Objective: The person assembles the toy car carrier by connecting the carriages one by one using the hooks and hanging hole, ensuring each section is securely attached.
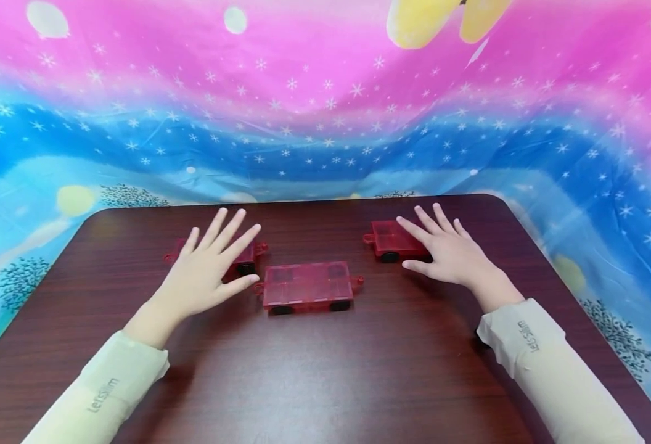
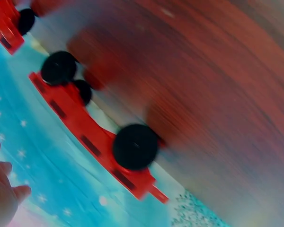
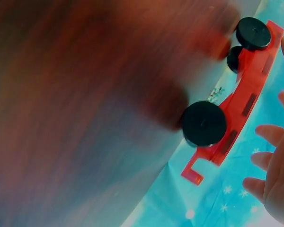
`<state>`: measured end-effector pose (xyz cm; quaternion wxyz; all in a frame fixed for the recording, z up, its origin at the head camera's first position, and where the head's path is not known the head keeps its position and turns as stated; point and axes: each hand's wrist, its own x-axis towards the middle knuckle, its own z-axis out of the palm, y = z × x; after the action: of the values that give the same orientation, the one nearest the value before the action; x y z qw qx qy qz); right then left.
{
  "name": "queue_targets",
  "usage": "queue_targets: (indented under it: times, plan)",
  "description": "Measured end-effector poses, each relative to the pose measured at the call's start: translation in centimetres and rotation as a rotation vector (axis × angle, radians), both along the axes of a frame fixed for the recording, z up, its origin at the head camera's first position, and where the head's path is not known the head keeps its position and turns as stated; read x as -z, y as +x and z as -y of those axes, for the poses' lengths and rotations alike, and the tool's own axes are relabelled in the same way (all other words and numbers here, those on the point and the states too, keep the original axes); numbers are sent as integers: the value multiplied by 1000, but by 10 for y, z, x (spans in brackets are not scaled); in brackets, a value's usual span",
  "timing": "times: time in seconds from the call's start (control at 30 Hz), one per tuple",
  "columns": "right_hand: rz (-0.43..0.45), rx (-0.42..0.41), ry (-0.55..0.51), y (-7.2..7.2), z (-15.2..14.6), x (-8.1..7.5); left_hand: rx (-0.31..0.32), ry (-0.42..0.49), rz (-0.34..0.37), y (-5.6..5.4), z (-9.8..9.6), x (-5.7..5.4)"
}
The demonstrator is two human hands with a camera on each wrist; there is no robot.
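A: Where did the wheeled pieces stand on your dark wood-grained table (image 1: 314,370)?

B: The central oblong base of translucent red plastic (image 1: 307,287), on black wheels (image 1: 282,310), lay between your two hands. Farther off, the matching left base (image 1: 250,251) was partly hidden behind your left hand (image 1: 206,268), the matching right base (image 1: 389,237) behind your right hand (image 1: 450,253).

A: How were your hands posed?

B: Both were wide open, fingers spread, with nothing held.

A: Which relation would have governed a next move?

B: By our judgement, the central base's offset: its long axis ran left to right, roughly along the table's far edge. Your left hand was nearer, its thumb at the red left-end coupling (image 1: 258,288), though contact could not be told; your right hand was well apart.
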<state>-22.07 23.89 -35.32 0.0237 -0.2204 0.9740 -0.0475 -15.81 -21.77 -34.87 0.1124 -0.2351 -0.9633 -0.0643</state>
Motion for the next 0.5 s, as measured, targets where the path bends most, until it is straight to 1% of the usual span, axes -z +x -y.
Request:
queue_targets:
  times: [0.13, 0.27, 0.4, 0.5]
  plan:
    - [28, -35, 0, -4, 8, -1, 76, 15, 33, 1, -14, -1]
    - [37, -76, -19, -8, 14, -1, 157, 42, 109, 0, -25, 1]
    - [41, -90, -57, -11, 20, 1, 235, 84, 188, -2, -34, 3]
    - [55, -98, -77, -14, 23, 2, 271, 123, 238, -1, -40, 5]
